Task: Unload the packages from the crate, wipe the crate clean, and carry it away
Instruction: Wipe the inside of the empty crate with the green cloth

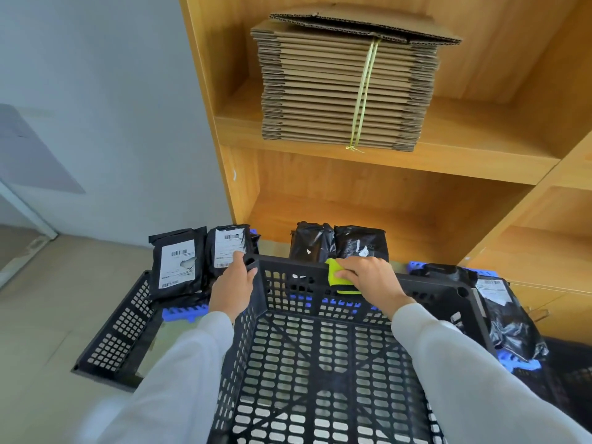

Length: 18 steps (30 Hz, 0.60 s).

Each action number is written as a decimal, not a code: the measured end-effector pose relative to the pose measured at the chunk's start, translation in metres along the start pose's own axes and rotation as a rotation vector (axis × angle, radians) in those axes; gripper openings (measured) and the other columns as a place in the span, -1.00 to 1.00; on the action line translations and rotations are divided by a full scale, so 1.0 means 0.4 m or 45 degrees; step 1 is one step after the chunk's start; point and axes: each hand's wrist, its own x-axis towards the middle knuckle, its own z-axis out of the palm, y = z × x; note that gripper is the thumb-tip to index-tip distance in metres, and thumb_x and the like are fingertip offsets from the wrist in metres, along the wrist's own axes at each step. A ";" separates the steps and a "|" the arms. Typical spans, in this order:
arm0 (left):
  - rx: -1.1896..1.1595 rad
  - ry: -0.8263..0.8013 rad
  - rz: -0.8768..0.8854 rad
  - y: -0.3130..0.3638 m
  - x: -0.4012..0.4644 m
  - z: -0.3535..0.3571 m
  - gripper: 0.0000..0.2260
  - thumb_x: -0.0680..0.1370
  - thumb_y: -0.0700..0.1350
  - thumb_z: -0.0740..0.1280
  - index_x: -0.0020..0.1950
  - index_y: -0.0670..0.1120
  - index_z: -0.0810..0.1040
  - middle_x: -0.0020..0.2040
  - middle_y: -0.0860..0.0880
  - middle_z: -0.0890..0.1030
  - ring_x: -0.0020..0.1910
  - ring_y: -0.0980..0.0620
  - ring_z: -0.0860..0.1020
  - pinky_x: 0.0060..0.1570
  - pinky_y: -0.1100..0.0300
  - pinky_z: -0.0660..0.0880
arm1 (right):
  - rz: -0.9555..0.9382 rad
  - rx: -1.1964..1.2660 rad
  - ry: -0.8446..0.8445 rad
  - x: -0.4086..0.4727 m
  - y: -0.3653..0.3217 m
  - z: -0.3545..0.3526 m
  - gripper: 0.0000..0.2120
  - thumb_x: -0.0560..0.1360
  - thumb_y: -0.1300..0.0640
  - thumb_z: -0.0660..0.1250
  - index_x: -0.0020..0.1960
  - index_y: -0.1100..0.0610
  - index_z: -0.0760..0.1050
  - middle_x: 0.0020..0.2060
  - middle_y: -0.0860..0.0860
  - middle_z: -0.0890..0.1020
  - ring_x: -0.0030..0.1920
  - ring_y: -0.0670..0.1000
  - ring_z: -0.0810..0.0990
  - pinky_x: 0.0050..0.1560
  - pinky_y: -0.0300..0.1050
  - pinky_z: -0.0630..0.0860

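Two hands grip crate (320,363), cloth (336,275).

Bright even light, soft shadows, wide-angle bowing

Only one view is given, taken from the person's head and directed forward and down. The black crate (320,363) is seen very near, filling the lower part, while the wooden shelf (384,155) is seen farther, above.
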 end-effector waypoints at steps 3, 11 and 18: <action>-0.018 -0.005 0.003 -0.002 0.001 0.002 -0.76 0.71 -0.03 0.20 0.32 -0.08 0.29 -0.24 0.03 0.51 -0.27 -0.11 0.52 -0.22 -0.01 0.41 | -0.015 0.002 -0.014 0.032 -0.049 0.020 -0.61 0.61 -0.17 0.26 0.35 -0.05 0.58 0.10 -0.10 0.71 0.03 0.03 0.69 -0.08 0.03 0.61; -0.105 -0.029 0.005 -0.012 0.008 0.004 -0.73 0.69 -0.09 0.24 0.36 -0.09 0.28 -0.19 0.04 0.50 -0.23 -0.13 0.53 -0.19 -0.01 0.44 | -0.049 -0.025 0.013 0.103 -0.168 0.079 -0.67 0.63 -0.15 0.25 0.27 -0.02 0.60 0.02 -0.04 0.72 -0.01 0.09 0.69 -0.12 0.04 0.61; -0.148 -0.010 0.091 -0.013 0.004 0.004 -0.64 0.71 -0.06 0.19 0.50 0.05 0.22 0.11 -0.04 0.61 -0.10 -0.11 0.58 -0.11 -0.03 0.47 | -0.031 0.001 0.007 0.162 -0.252 0.134 -0.71 0.63 -0.14 0.25 0.16 -0.01 0.62 0.02 -0.04 0.72 0.00 0.10 0.68 -0.05 -0.01 0.58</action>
